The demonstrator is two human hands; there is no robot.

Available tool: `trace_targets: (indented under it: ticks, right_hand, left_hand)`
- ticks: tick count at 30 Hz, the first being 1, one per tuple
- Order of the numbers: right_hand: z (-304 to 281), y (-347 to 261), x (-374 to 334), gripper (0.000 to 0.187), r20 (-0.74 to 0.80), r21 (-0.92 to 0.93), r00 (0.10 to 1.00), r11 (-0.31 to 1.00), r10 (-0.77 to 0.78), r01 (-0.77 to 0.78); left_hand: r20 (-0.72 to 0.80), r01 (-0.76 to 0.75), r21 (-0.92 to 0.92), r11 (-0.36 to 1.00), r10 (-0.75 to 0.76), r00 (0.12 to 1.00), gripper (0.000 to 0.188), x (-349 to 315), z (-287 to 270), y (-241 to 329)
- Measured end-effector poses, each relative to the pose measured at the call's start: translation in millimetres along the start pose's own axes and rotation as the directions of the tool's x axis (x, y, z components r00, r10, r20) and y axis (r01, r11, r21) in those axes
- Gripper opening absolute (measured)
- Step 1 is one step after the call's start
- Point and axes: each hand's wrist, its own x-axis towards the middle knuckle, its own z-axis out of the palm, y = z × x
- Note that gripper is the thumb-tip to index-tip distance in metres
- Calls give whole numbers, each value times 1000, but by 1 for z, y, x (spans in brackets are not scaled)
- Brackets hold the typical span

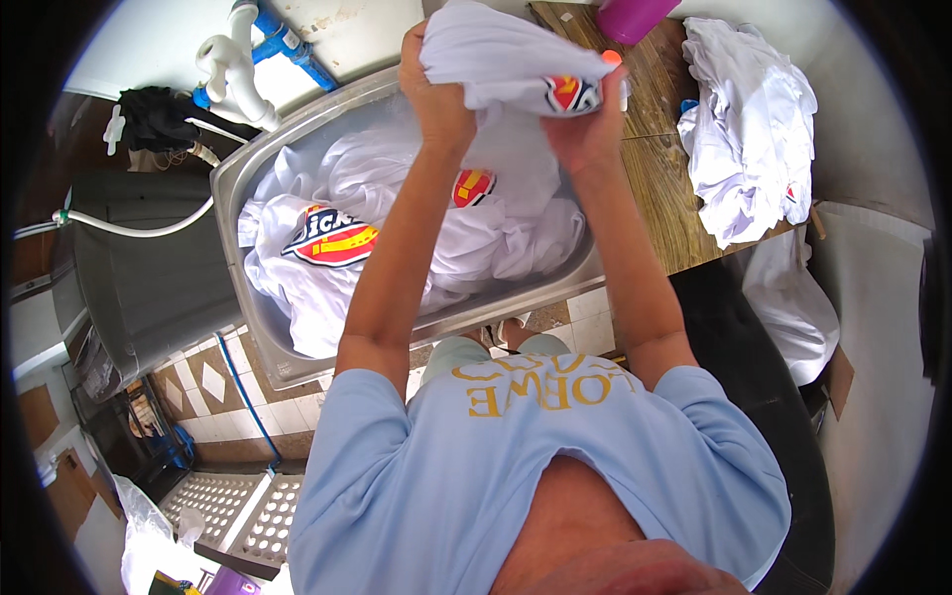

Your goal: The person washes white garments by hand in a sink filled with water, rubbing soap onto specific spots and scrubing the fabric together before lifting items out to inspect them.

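A bunched white shirt (496,50) with a red, yellow and black print is stretched between my two hands above the far side of a metal sink (436,325). My left hand (436,99) is closed on its left end. At the right end, near the print, my right hand (585,134) grips the cloth, its fingers partly hidden. Below my forearms, wet white garments (466,233) with similar colourful prints lie heaped in cloudy water in the sink. Close by my right hand shows a small orange cap (612,58); what it sits on is mostly hidden.
Right of the sink, a wooden counter (654,198) carries a pile of white garments (749,129) and a purple container (635,15). White pipes (238,79) with blue fittings rise at the back left. A dark grey bin (149,268) stands left, crossed by a white hose (139,230).
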Motion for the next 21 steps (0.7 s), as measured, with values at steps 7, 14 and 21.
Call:
trace_targets:
  ticks: [7,14,21]
  right_hand:
    - [5,66,-34,77,159,416,959,865,234,-280]
    - [-12,50,-5,68,37,190,977,959,208,-211]
    - [2,39,-2,57,245,-216,962,974,121,-68]
  left_hand:
    - [94,-132,165,977,118,989,52,-36,29,46]
    - [99,48,503,863,-113,989,65,-67,-62,37]
    - [413,810,-494,315,-735,537,85,-67,-89,46]
